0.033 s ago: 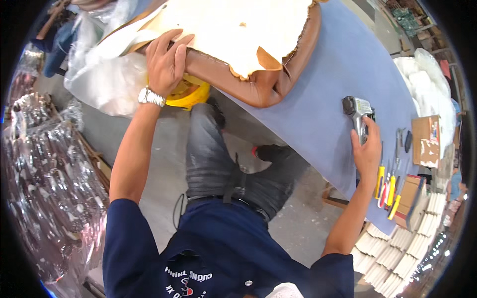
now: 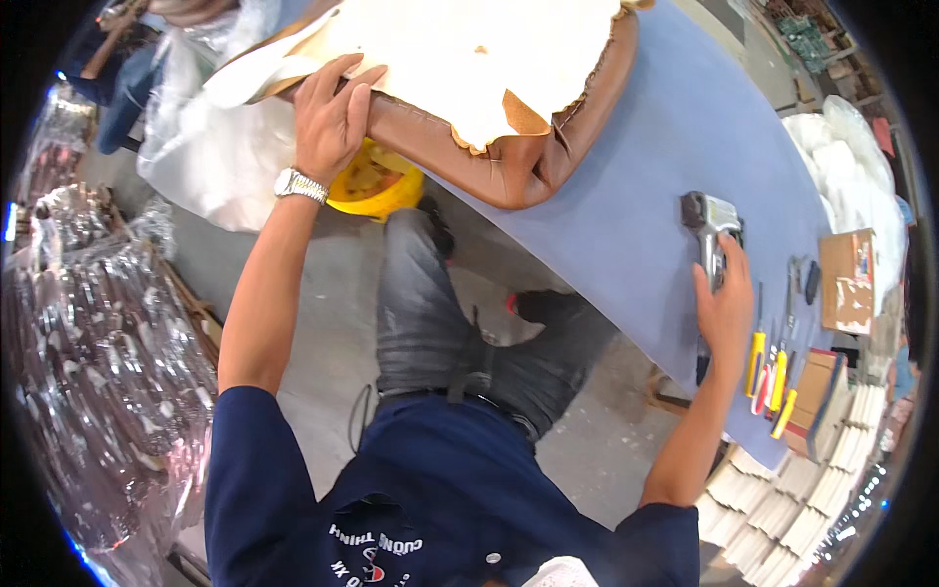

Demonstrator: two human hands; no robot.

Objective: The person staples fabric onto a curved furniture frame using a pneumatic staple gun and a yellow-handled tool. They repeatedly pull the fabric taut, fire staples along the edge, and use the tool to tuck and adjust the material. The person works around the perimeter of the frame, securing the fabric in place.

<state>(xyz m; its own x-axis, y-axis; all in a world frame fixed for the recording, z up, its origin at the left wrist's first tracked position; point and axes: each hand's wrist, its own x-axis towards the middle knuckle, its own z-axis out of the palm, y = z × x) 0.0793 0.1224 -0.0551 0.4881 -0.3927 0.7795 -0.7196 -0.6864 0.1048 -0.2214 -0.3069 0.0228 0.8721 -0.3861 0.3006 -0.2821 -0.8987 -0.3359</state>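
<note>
A brown leather seat cushion [image 2: 469, 168] lies underside up at the far end of the table, its leather edge folded over and stapled onto a pale backing [image 2: 430, 59]. At one corner a loose flap of leather [image 2: 523, 115] stands up. My left hand [image 2: 331, 117] grips the cushion's near left edge, fingers on the pale backing side. On the right of the table, my right hand [image 2: 726, 293] is closed round the handle of a grey staple gun [image 2: 712, 220], which rests apart from the cushion.
Several yellow-handled screwdrivers [image 2: 780, 382] and pliers [image 2: 791, 293] lie right of the staple gun on the blue table [image 2: 626, 225]. Cardboard boxes [image 2: 847, 279] stand at its right edge. A yellow bucket [image 2: 377, 201] is on the floor. Plastic-wrapped parts [image 2: 108, 382] fill the left.
The whole view shifts slightly. Both hands keep their holds on the cushion and the staple gun.
</note>
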